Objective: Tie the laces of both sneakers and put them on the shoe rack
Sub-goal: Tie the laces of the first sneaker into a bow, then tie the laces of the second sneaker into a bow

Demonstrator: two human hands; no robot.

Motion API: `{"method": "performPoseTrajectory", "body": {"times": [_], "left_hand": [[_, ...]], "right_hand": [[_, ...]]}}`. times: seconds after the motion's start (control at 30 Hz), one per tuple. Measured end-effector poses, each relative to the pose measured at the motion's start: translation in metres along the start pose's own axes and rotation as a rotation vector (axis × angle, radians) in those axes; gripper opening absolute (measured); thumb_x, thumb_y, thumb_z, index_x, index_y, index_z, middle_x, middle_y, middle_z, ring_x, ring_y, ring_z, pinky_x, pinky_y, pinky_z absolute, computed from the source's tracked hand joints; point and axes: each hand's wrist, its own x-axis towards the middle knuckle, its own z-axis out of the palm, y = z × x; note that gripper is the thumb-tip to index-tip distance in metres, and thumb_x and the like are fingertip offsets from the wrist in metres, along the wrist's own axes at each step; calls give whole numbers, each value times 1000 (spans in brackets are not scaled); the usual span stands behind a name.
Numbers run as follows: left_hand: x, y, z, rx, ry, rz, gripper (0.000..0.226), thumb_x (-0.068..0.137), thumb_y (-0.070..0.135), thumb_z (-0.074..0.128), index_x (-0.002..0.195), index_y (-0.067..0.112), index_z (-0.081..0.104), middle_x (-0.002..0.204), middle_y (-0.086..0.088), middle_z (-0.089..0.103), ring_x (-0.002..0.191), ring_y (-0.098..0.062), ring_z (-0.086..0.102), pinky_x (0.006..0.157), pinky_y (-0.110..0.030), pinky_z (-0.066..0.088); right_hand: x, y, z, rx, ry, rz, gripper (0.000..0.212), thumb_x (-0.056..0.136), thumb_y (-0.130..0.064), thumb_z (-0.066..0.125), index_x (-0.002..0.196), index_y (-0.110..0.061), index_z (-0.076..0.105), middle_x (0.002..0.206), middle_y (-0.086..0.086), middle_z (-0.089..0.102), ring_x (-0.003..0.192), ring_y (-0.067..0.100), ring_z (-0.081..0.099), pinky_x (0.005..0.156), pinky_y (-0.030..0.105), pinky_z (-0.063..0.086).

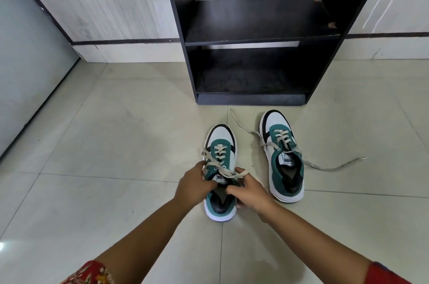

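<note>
A person crouches over two green, white and black sneakers on the tiled floor [116, 144]. The left hand [193, 185] and the right hand [249, 192] are both on the left sneaker [220, 156], one at each side of its tongue. The fingers of the left hand are closed on the cream laces [217, 164] at the left edge of the shoe. The right hand pinches the other lace end, which runs across the tongue to its fingertips [241, 171]. So both hands are clamped on the laces, and the two strands cross between them, just above the tongue label. I cannot tell if a knot is made already.

The heel of this sneaker is under the hands and nearer to the person; the toe points away from the hands, toward the shoe rack [253, 35]. The right sneaker [282, 156] stands just to the right of the right hand, not touching it. Its laces [334, 167] are untied and lie loose on the floor, one end going left-forward and one going right.

The rack is dark, beyond both shoes from the hands, and stands against the wall [104, 0]. Red patterned sleeves [92, 274] show at both arms.
</note>
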Motion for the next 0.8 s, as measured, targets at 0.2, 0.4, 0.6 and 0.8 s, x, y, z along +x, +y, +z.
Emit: {"method": "performPoseTrajectory", "body": {"times": [0.2,0.4,0.6,0.8], "left_hand": [[2,-8,-25,72,72,-10,57,70,20,63,125,18,51,118,-9,65,102,-28,61,87,-41,52],[-3,-19,-12,83,260,51,78,72,21,67,141,19,32,147,-5,38,133,-27,36,106,-40,35],[-10,14,16,-28,234,445,45,80,5,57,122,22,51,126,5,54,114,-14,47,88,-13,35],[-6,47,47,-324,-7,331,33,86,3,53,101,30,62,119,6,61,108,-7,55,84,-13,42]], "right_hand": [[7,-17,21,0,-102,-10,44,79,-27,61,119,-39,47,104,-6,60,67,12,51,54,24,44],[-11,-13,-13,-264,107,-182,17,84,-37,56,100,-34,58,107,-13,66,80,20,66,76,35,51],[-43,-3,-80,-340,777,-432,24,82,-17,60,105,-26,61,104,-2,63,89,20,62,73,35,50],[-17,13,-115,-204,635,-148,74,67,-26,77,130,-25,38,121,5,56,90,26,63,80,38,50]]}}
